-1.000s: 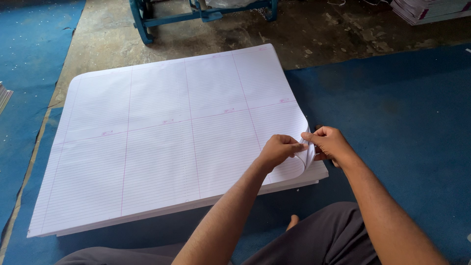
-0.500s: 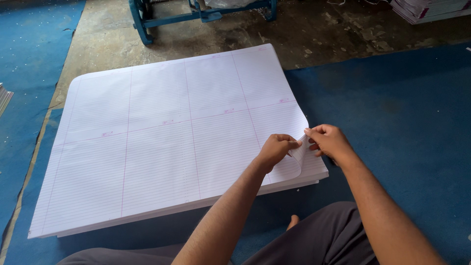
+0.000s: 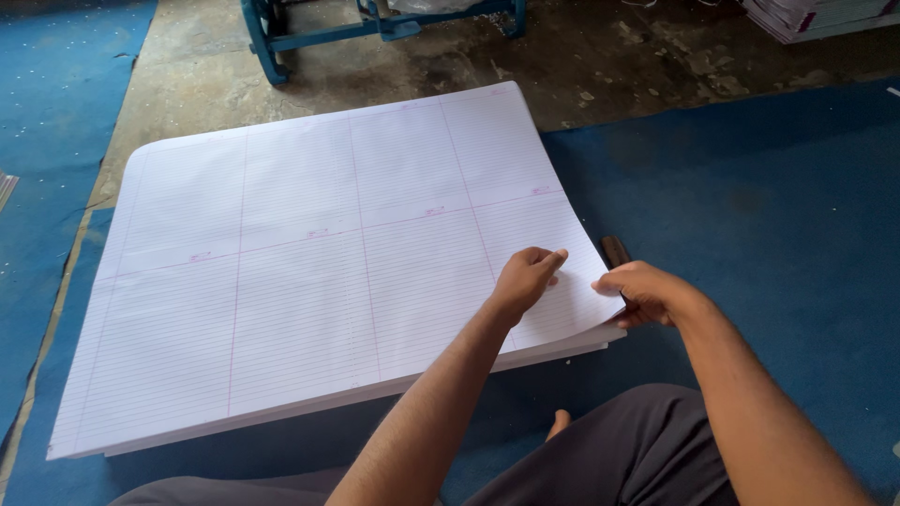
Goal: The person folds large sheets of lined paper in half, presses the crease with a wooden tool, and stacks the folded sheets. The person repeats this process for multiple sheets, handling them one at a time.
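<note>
A large stack of white ruled paper sheets lies flat on the floor in front of me. My left hand rests on the top sheet near the stack's near right corner, fingers curled, fingertips on the paper. My right hand is at that corner's edge, with the thumb on top of the sheets and the fingers under them. A short dark object pokes out just behind my right hand; whether the hand holds it is hidden.
The stack lies partly on a blue mat and partly on bare concrete floor. A blue metal frame stands at the back. More stacked paper sits at the far right. My grey-trousered legs are below.
The curled-up corner of the top sheet that both hands pinched now lies flat. My hands have moved apart, the left onto the sheet and the right to the edge.
</note>
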